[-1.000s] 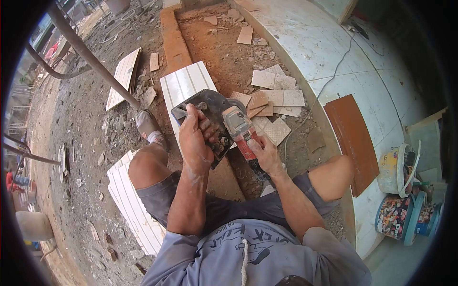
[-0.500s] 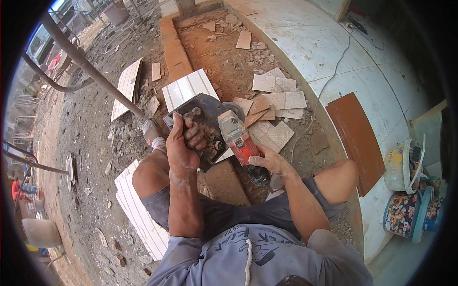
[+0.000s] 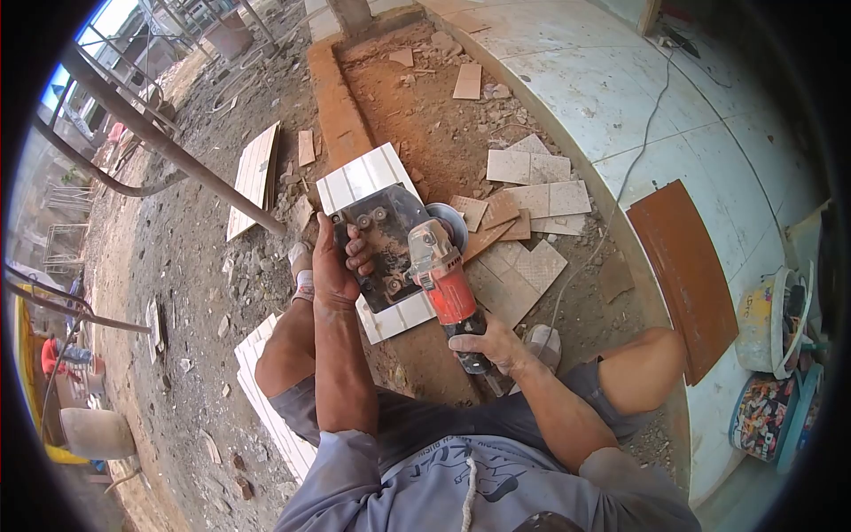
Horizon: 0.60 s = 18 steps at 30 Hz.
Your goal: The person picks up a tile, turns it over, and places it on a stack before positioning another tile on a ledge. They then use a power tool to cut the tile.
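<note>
Left hand (image 3: 335, 266) grips the base plate (image 3: 387, 241); right hand (image 3: 492, 344) clasps the grinder (image 3: 443, 282) at its rear. The tile (image 3: 362, 177) runs lengthwise forward, nearer the left hand.

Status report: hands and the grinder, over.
Left hand clamped on dark base plate. Right hand grips angle grinder at its rear. Tool over white ribbed tile. Tile offcuts lie beside the disc.

Glossy ribbed tile (image 3: 368, 177) (dusty metal grinder (image 3: 439, 275))

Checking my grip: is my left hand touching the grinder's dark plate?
Touching. The head view shows the left hand gripping the dark plate, fingers curled on top.
</note>
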Each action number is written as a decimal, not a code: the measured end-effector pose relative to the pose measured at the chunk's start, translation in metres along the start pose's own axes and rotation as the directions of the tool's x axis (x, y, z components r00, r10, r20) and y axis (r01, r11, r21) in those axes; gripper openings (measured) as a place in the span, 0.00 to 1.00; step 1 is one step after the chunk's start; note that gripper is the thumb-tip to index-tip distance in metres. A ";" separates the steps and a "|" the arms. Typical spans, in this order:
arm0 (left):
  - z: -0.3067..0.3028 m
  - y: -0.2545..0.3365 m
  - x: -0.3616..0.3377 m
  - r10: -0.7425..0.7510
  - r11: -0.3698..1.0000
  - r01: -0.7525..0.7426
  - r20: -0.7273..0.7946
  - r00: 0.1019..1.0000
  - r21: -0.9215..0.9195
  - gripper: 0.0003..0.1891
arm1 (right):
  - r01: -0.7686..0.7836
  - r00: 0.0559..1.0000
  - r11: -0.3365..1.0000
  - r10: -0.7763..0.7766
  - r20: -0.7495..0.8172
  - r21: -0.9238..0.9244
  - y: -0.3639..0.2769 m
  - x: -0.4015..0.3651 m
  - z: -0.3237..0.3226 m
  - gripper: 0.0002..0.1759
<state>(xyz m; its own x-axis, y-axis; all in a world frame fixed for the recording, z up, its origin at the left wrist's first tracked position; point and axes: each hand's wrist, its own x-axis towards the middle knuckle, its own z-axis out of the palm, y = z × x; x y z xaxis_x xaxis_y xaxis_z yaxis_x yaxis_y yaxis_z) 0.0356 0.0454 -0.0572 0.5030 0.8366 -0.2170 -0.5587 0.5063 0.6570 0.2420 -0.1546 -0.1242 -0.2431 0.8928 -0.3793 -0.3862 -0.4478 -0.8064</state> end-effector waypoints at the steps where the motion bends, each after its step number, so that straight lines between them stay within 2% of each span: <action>1: -0.001 -0.001 0.010 0.004 1.000 -0.004 -0.001 1.000 -0.001 0.29 | 0.029 0.998 0.999 -0.030 -0.062 -0.021 -0.005 0.001 0.001 0.35; 2: -0.002 -0.004 0.021 0.024 0.999 -0.023 -0.049 0.999 0.037 0.29 | 0.057 0.991 0.997 -0.062 -0.121 -0.048 -0.010 0.005 0.000 0.32; 3: -0.004 -0.004 0.033 0.049 0.997 -0.042 -0.099 0.994 0.072 0.29 | 0.055 0.991 0.997 -0.061 -0.115 -0.057 -0.013 0.010 -0.002 0.32; 5: -0.008 -0.002 0.061 0.081 0.994 -0.070 -0.125 0.989 0.087 0.29 | 0.115 0.978 0.984 -0.136 -0.159 -0.132 -0.019 0.023 -0.007 0.29; 6: -0.008 0.000 0.082 0.162 0.978 -0.124 -0.232 0.959 0.171 0.29 | 0.104 0.983 0.983 -0.125 -0.134 -0.150 -0.026 0.040 -0.012 0.29; 8: -0.016 0.006 0.096 0.335 0.896 -0.155 -0.406 0.850 0.415 0.29 | 0.157 0.957 0.977 -0.187 -0.223 -0.147 -0.033 0.060 -0.020 0.27; 9: -0.011 0.007 0.095 0.496 0.822 -0.197 -0.499 0.711 0.535 0.28 | 0.155 0.958 0.976 -0.187 -0.217 -0.154 -0.041 0.071 -0.023 0.27; 10: -0.050 0.005 0.102 0.618 0.700 -0.175 -0.464 0.635 0.692 0.28 | 0.171 0.946 0.967 -0.214 -0.244 -0.186 -0.051 0.083 -0.027 0.26; 11: -0.093 0.001 0.108 0.726 0.556 -0.130 -0.403 0.557 0.821 0.28 | 0.185 0.932 0.958 -0.242 -0.268 -0.220 -0.062 0.097 -0.031 0.26; 13: -0.121 -0.012 0.088 0.794 0.431 0.134 -0.445 0.414 0.892 0.29 | 0.161 0.935 0.965 -0.217 -0.281 -0.209 -0.085 0.130 -0.042 0.25; 15: -0.189 -0.036 0.076 0.694 0.376 0.567 -0.628 0.351 0.733 0.30 | 0.177 0.943 0.955 -0.234 -0.234 -0.239 -0.099 0.177 -0.062 0.23; 17: -0.190 -0.069 0.071 0.743 0.341 0.615 -0.605 0.287 0.711 0.31 | 0.127 0.949 0.967 -0.183 -0.258 -0.219 -0.114 0.216 -0.069 0.22; 18: -0.192 -0.080 0.071 0.742 0.342 0.620 -0.608 0.283 0.706 0.31 | 0.081 0.947 0.976 -0.139 -0.289 -0.203 -0.121 0.235 -0.073 0.20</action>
<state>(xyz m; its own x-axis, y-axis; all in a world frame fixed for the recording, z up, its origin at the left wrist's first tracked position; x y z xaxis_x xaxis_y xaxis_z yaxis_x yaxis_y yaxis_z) -0.0105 0.1049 -0.2634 -0.6729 0.7397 -0.0126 0.5865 0.5438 0.6003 0.2967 0.1131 -0.1489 0.0806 0.9222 -0.3782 -0.2160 -0.3542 -0.9099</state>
